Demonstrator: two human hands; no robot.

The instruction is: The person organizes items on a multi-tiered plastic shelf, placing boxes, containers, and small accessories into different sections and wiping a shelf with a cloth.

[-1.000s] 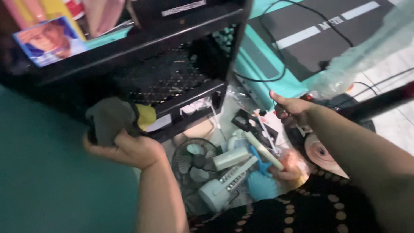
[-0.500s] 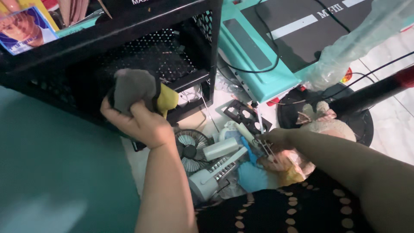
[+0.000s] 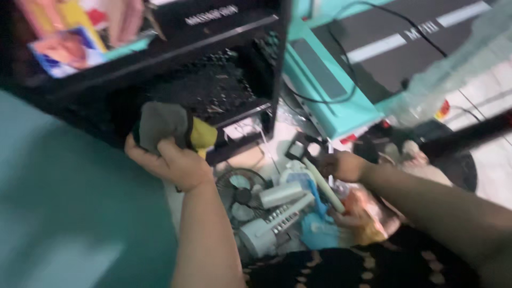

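My left hand (image 3: 173,162) is shut on a bunched grey cloth (image 3: 160,124) with a yellow part (image 3: 204,134), held against the front of a black perforated rack (image 3: 229,88). My right hand (image 3: 341,165) reaches down into a heap of clutter on the floor. Its fingers are curled beside a pale rod (image 3: 322,186), and motion blur hides whether it grips anything. A small black desk fan (image 3: 240,194) and a white device (image 3: 272,229) lie just left of that hand.
A teal and black flat machine (image 3: 341,101) with a black cable (image 3: 314,98) lies behind the heap. A clear plastic bag (image 3: 453,69), a plush toy (image 3: 421,162) and a dark round base (image 3: 469,178) sit at the right. A teal surface (image 3: 58,213) fills the left.
My right hand dropped from a raised spot near the plush toy into the clutter and has stayed there. My left hand lifted the cloth slightly against the rack. The view shifted.
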